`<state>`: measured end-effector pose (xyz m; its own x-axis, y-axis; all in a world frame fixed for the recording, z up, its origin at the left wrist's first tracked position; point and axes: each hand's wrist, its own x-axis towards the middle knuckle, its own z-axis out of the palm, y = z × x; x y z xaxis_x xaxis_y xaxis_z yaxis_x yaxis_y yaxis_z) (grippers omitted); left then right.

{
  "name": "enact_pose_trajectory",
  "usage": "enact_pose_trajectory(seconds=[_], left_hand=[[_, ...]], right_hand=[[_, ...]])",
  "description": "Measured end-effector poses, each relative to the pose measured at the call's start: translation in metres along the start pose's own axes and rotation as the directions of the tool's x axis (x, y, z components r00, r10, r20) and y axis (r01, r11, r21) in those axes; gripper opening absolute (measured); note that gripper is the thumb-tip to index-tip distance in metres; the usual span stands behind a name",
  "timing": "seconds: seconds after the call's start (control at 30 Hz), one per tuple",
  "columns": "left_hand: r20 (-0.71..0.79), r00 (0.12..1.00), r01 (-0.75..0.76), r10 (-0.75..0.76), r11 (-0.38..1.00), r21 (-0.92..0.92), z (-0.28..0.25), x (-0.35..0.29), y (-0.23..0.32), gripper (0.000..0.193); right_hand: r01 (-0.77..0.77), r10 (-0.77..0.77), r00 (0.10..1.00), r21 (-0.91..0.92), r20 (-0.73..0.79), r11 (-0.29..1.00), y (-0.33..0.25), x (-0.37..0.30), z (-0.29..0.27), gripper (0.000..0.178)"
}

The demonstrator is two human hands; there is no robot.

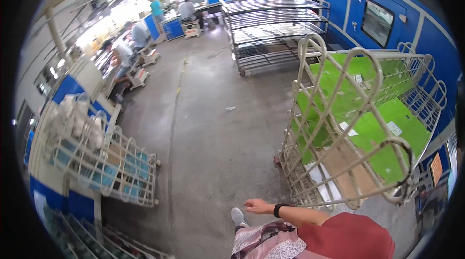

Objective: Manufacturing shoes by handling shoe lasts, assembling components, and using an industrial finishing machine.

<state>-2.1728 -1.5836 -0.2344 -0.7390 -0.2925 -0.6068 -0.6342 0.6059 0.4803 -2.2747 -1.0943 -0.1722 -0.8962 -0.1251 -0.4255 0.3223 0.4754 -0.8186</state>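
Note:
My right hand point(259, 206) reaches in from the lower right, in front of my body, with a black watch point(278, 210) on the wrist and a red sleeve point(344, 237) above it. It hangs free over the floor, its fingers loosely bent and partly apart, with nothing visible in them. Nearest to it stands a cream wire cage trolley point(334, 198), which it does not touch. Bright green sheets point(392, 138) and brown cardboard point(351, 169) lie inside that trolley. My left hand is out of the picture. A grey shoe point(238, 216) of mine shows below the hand.
A concrete floor aisle point(208, 128) runs ahead. Another wire cage trolley point(131, 167) with light-blue pieces stands on the left. Farther on is a wheeled multi-shelf rack point(276, 33) beside a blue wall with a windowed door point(378, 21). Several people sit or stand at benches, far left.

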Motion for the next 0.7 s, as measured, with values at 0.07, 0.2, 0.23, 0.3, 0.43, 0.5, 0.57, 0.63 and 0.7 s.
enact_pose_trajectory(seconds=[0.07, 0.2, 0.23, 0.3, 0.43, 0.5, 0.57, 0.63, 0.7], left_hand=[[0.046, 0.999, -0.008, 0.008, 1.000, 0.011, -0.004, 0.055, 0.044, 0.041], [0.134, 0.990, -0.054, 0.043, 0.996, 0.077, -0.025, 0.171, 0.155, 0.041], [0.150, 0.988, -0.061, 0.046, 0.993, 0.097, -0.029, 0.199, 0.181, 0.041], [0.173, 0.984, -0.069, 0.045, 0.988, 0.137, -0.033, 0.248, 0.233, 0.041], [0.247, 0.967, -0.116, 0.059, 0.968, 0.223, -0.012, 0.338, 0.373, 0.041], [0.258, 0.964, -0.133, 0.069, 0.962, 0.238, 0.006, 0.371, 0.426, 0.041], [0.239, 0.964, -0.084, 0.113, 0.988, -0.128, 0.057, 0.356, 0.489, 0.046], [0.390, 0.873, -0.349, 0.292, 0.934, 0.082, 0.079, 0.345, 0.545, 0.036], [0.481, 0.771, -0.574, 0.417, 0.783, 0.241, 0.096, 0.361, 0.596, 0.038]], right_hand=[[-0.069, 0.067, 0.997, -0.040, -0.040, 0.997, 0.010, 0.029, -0.030, 0.052], [-0.268, 0.286, 0.928, 0.105, -0.238, 0.958, 0.015, 0.068, -0.090, 0.049], [-0.262, 0.302, 0.912, 0.171, -0.279, 0.950, 0.015, 0.078, -0.111, 0.049], [-0.314, 0.406, 0.858, 0.304, -0.315, 0.899, 0.012, 0.103, -0.145, 0.047], [-0.317, 0.554, 0.723, 0.515, -0.412, 0.796, 0.044, 0.167, -0.209, 0.040], [-0.325, 0.569, 0.720, 0.531, -0.397, 0.783, 0.056, 0.223, -0.234, 0.039], [-0.386, 0.572, 0.744, 0.477, -0.346, 0.790, 0.064, 0.280, -0.286, 0.037], [-0.398, 0.564, 0.754, 0.450, -0.336, 0.799, 0.061, 0.320, -0.323, 0.035], [-0.311, 0.506, 0.759, 0.454, -0.410, 0.835, 0.044, 0.356, -0.376, 0.036]])
